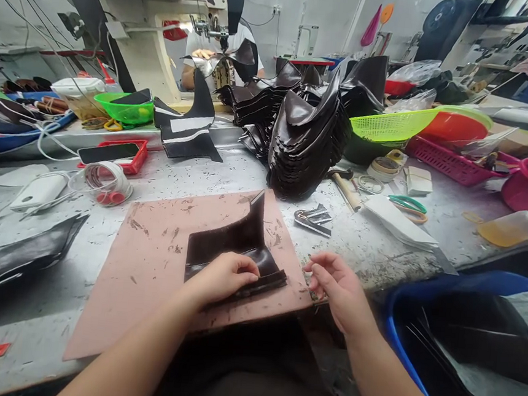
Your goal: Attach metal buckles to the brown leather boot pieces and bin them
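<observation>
A dark brown leather piece (236, 245) lies on a pink cutting mat (156, 262) in front of me. My left hand (222, 277) presses down on the lower part of this piece, its fingers curled over the folded edge. At the mat's right edge my right hand (337, 284) hovers with the fingers loosely bent and thumb and forefinger close together; I cannot make out anything in them. A tall stack of similar dark leather pieces (308, 140) stands behind the mat.
A hammer (346, 186), tape rolls (384, 166), scissors (409, 206) and white paper lie to the right. A phone on a red tray (110, 154), cables and a white charger (37, 193) sit left. A blue bin (459, 338) stands at my right. Baskets line the back.
</observation>
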Motion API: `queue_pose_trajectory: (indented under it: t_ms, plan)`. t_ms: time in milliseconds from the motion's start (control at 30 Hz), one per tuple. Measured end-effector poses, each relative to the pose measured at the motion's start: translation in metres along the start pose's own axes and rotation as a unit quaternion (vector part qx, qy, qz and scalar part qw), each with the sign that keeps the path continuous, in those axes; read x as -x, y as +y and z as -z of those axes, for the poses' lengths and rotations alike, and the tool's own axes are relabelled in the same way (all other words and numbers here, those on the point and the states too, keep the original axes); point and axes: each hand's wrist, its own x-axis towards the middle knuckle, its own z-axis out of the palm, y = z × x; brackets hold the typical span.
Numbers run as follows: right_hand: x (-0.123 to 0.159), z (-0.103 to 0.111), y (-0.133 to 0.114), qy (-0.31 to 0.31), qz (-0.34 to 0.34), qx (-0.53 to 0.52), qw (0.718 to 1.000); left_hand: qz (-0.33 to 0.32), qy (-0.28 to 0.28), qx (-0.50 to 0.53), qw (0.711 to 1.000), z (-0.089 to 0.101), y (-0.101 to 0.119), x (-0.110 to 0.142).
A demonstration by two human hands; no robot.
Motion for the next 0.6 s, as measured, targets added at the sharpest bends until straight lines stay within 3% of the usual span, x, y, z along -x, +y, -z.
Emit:
queue_pose_trajectory:
  t_ms: [267,433,500,600]
  plan:
    - [0.000,0.009,0.002,0.003,0.015,0.084,0.996,0.012,-0.023,0.006,1.000,-0.004,-0.006,-0.005]
    - [0.003,0.011,0.006,-0.031,0.087,0.177,0.980,0.007,-0.009,-0.020,1.000,-0.004,-0.006,-0.006]
    - [0.006,0.009,0.007,-0.060,0.162,0.240,0.955,0.008,-0.005,-0.027,1.000,-0.006,-0.007,-0.006]
    - [0.010,0.005,0.011,-0.133,0.310,0.331,0.881,-0.002,0.000,-0.036,0.999,-0.008,-0.007,-0.006]
